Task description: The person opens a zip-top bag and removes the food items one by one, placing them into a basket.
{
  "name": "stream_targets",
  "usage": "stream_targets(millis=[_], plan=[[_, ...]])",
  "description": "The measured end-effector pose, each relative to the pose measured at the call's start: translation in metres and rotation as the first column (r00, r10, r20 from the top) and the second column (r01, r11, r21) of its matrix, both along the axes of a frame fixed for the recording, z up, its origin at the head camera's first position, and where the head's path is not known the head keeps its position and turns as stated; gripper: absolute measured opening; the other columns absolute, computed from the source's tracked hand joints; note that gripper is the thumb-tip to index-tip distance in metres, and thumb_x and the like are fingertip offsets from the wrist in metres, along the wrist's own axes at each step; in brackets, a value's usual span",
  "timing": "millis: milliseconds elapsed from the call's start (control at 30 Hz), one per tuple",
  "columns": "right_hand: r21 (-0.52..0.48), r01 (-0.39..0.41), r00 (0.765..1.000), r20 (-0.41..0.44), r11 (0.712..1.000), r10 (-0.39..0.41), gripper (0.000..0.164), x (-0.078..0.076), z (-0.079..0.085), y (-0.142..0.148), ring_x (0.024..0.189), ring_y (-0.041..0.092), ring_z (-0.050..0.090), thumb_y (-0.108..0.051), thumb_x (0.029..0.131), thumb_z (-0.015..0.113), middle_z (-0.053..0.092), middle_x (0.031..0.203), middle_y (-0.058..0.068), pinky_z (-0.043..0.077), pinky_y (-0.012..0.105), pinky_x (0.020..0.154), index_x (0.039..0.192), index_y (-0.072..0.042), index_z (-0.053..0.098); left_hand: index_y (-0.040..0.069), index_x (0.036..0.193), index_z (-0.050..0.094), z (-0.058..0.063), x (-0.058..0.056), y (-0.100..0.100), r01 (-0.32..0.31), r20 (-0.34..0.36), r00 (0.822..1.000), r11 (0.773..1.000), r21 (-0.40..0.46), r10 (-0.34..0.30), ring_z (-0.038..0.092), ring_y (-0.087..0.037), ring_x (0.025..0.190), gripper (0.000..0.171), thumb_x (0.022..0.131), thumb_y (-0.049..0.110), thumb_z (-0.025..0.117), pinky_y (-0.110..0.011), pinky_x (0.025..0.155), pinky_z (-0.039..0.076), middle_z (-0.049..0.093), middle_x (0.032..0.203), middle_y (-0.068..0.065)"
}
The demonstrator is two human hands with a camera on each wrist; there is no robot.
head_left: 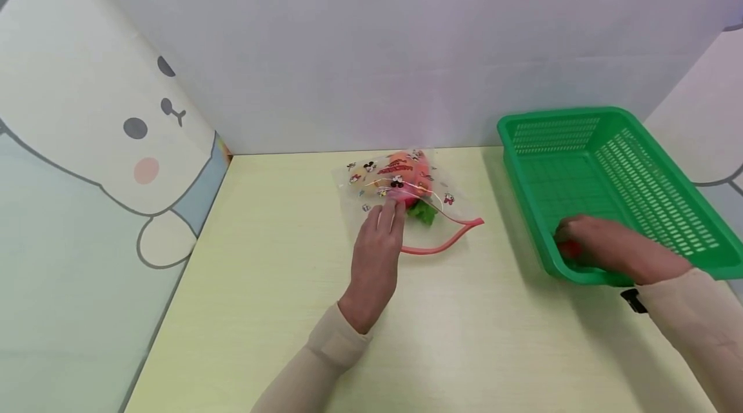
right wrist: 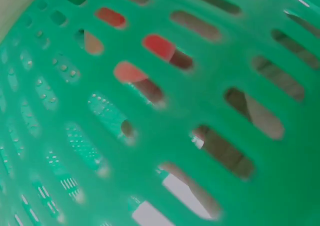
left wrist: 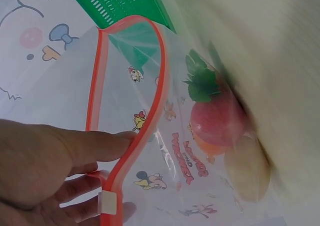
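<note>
A clear zip bag (head_left: 360, 190) with cartoon prints and a red zip edge (left wrist: 159, 88) lies on the table. Inside it are a pinkish-red, radish-like vegetable with green leaves (left wrist: 217, 118), something orange (left wrist: 209, 145) and a pale oblong piece (left wrist: 247, 168). My left hand (head_left: 377, 248) holds the bag's edge between thumb and fingers, and the mouth gapes apart. Over in the green basket (head_left: 522, 197), my right hand (head_left: 606, 245) grips a red object (head_left: 570, 249) at the near left corner. Fingers and basket wall hide most of that object; in the right wrist view, red shows through the slots.
The basket stands at the right of the pale wooden table (head_left: 261, 271), with slotted side walls. A white wall (head_left: 348, 77) rises along the table's back edge, and a cartoon-printed panel (head_left: 87, 142) stands on the left.
</note>
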State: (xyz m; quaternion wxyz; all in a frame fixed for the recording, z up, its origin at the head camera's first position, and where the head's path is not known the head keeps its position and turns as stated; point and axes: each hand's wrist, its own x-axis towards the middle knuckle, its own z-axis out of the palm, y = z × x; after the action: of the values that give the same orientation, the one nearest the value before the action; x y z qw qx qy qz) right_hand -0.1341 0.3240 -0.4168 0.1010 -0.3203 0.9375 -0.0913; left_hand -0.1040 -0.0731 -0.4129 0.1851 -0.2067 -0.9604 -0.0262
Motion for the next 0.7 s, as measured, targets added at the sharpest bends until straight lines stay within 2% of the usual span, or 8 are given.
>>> stream_targets(millis=[100, 200, 267, 367, 467, 567, 700], plan=[[-0.007, 0.021, 1.0, 0.024, 1.0, -0.02, 0.031, 0.001, 0.004, 0.0, 0.079, 0.012, 0.057, 0.014, 0.069, 0.077, 0.062, 0.089, -0.007, 0.047, 0.027, 0.063, 0.079, -0.015, 0.07, 0.002, 0.153, 0.053, 0.001, 0.0, 0.0, -0.004, 0.013, 1.0, 1.0, 0.005, 0.004, 0.055, -0.03, 0.13, 0.08, 0.082, 0.003, 0.09, -0.034, 0.107, 0.054, 0.05, 0.154, -0.014], [-0.012, 0.061, 0.998, 0.031, 0.998, -0.06, 0.028, 0.002, 0.01, 0.0, 0.095, 0.033, 0.071, 0.011, 0.072, 0.074, 0.073, 0.104, 0.008, 0.054, 0.033, 0.069, 0.096, -0.003, 0.079, 0.003, 0.153, 0.053, 0.0, 0.0, 0.0, -0.006, 0.012, 1.0, 1.0, 0.016, 0.006, 0.055, -0.03, 0.13, 0.08, 0.082, 0.001, 0.09, -0.034, 0.105, 0.055, 0.051, 0.154, -0.014], [-0.006, 0.091, 0.996, 0.025, 0.996, -0.09, 0.033, 0.004, 0.015, -0.002, 0.104, 0.042, 0.07, 0.01, 0.073, 0.073, 0.073, 0.112, 0.015, 0.053, 0.034, 0.068, 0.103, 0.001, 0.08, 0.003, 0.152, 0.054, 0.0, 0.0, 0.0, -0.004, 0.006, 1.0, 1.0, 0.021, 0.004, 0.055, -0.03, 0.13, 0.08, 0.081, 0.0, 0.09, -0.034, 0.103, 0.056, 0.051, 0.153, -0.014], [0.023, 0.106, 0.994, -0.022, 0.994, -0.106, 0.034, 0.007, 0.022, -0.004, 0.109, 0.048, 0.068, 0.008, 0.076, 0.079, 0.071, 0.117, 0.02, 0.054, 0.037, 0.067, 0.109, 0.001, 0.08, 0.002, 0.152, 0.054, -0.001, 0.0, -0.001, -0.002, 0.002, 1.0, 1.0, 0.021, 0.002, 0.055, -0.031, 0.13, 0.08, 0.081, 0.0, 0.09, -0.034, 0.102, 0.056, 0.052, 0.153, -0.014], [0.039, 0.106, 0.989, -0.112, 0.994, -0.101, 0.04, 0.012, 0.031, -0.007, 0.11, 0.052, 0.065, 0.003, 0.073, 0.089, 0.069, 0.12, 0.025, 0.06, 0.048, 0.072, 0.112, 0.001, 0.079, 0.002, 0.152, 0.054, -0.001, 0.0, -0.001, -0.003, 0.007, 1.0, 1.0, 0.021, 0.003, 0.054, -0.031, 0.129, 0.08, 0.081, 0.001, 0.09, -0.034, 0.102, 0.056, 0.051, 0.153, -0.014], [-0.007, 0.089, 0.963, -0.255, 0.996, -0.088, 0.049, 0.017, 0.04, -0.014, 0.107, 0.051, 0.066, 0.002, 0.066, 0.095, 0.069, 0.119, 0.026, 0.06, 0.059, 0.075, 0.112, 0.001, 0.079, 0.002, 0.153, 0.054, 0.0, 0.0, -0.001, -0.007, 0.014, 1.0, 1.0, 0.023, 0.007, 0.054, -0.03, 0.129, 0.082, 0.08, 0.002, 0.091, -0.034, 0.102, 0.056, 0.051, 0.154, -0.014], [-0.127, 0.045, 0.89, -0.445, 0.991, -0.097, 0.058, 0.024, 0.053, -0.032, 0.104, 0.047, 0.067, 0.005, 0.056, 0.097, 0.071, 0.118, 0.023, 0.059, 0.06, 0.069, 0.111, 0.0, 0.079, 0.002, 0.152, 0.054, 0.001, 0.0, 0.0, -0.009, 0.012, 1.0, 1.0, 0.027, 0.009, 0.054, -0.03, 0.129, 0.082, 0.079, 0.003, 0.092, -0.034, 0.102, 0.056, 0.05, 0.155, -0.014]])
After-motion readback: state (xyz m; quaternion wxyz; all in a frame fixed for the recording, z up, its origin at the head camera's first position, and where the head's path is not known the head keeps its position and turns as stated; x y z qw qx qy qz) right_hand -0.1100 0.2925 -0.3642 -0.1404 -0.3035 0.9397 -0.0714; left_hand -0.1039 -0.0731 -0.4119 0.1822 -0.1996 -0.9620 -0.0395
